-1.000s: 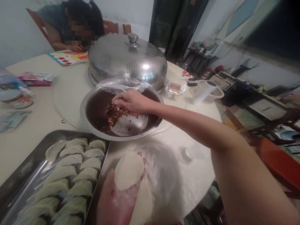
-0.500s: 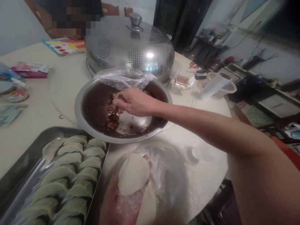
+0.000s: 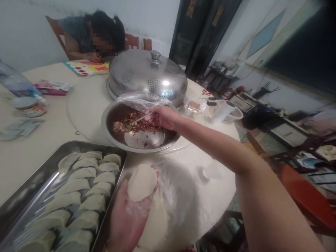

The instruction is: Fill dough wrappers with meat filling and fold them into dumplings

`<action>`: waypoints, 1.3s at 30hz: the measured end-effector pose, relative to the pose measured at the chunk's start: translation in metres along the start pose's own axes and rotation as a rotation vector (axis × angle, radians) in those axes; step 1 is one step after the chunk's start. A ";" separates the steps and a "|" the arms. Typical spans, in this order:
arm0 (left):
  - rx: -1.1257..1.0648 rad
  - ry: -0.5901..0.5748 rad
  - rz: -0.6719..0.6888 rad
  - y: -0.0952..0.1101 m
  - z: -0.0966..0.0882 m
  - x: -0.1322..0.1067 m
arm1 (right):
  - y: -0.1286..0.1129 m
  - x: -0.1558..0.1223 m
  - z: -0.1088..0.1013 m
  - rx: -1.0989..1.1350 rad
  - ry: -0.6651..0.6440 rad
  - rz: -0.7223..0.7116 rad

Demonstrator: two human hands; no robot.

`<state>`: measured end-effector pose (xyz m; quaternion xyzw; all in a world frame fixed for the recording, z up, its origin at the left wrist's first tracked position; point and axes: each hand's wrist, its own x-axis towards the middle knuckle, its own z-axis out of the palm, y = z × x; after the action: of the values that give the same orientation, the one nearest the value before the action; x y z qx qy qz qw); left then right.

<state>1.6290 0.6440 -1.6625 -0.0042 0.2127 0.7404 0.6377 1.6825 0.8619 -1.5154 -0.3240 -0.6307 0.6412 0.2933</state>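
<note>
My left hand (image 3: 132,220), palm up, holds a round dumpling wrapper (image 3: 142,182) across the palm and fingers. Below and beside it, more pale wrapper dough (image 3: 156,222) lies on a clear plastic bag (image 3: 178,185). The fingers of my right hand (image 3: 165,118) are closed around the thin metal handle of a spoon (image 3: 141,118). Its far end reaches into brown chopped filling (image 3: 149,126) in a wide steel bowl (image 3: 104,124); a lump of filling covers the spoon's head. Left of my left hand, folded dumplings (image 3: 75,184) lie in rows in a metal tray (image 3: 23,206).
Behind the bowl stands a large domed steel lid (image 3: 147,75). Crumpled plastic film (image 3: 139,98) drapes over the bowl's back rim. A jar (image 3: 28,106) and bottle (image 3: 18,82) stand left; a white basket (image 3: 231,112) is right. Another person (image 3: 78,38) leans at the far side.
My right hand has shifted right within the bowl, and the spoon with filling now shows clearly. The camera view has tilted up. My left hand still supports the wrapper.
</note>
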 end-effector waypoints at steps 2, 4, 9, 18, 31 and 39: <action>0.014 0.113 0.036 0.001 0.012 -0.001 | -0.004 -0.011 -0.007 0.084 0.047 -0.024; 0.029 0.198 0.092 0.003 0.021 -0.002 | -0.007 -0.030 -0.016 0.100 0.071 -0.073; -0.020 0.118 0.123 0.004 0.021 0.000 | 0.006 -0.097 -0.028 -0.119 0.057 -0.359; 0.054 -0.058 0.137 -0.001 0.012 0.005 | 0.069 -0.161 -0.012 -0.803 -0.051 -1.005; 0.084 -0.009 0.097 0.000 0.013 0.007 | 0.075 -0.166 -0.021 -0.819 -0.113 -1.322; 0.065 -0.045 0.116 -0.002 0.012 0.005 | 0.064 -0.163 -0.031 -0.561 0.080 -1.091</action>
<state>1.6330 0.6526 -1.6534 0.0457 0.2222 0.7687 0.5980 1.8098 0.7516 -1.5722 -0.0433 -0.8388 0.1956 0.5062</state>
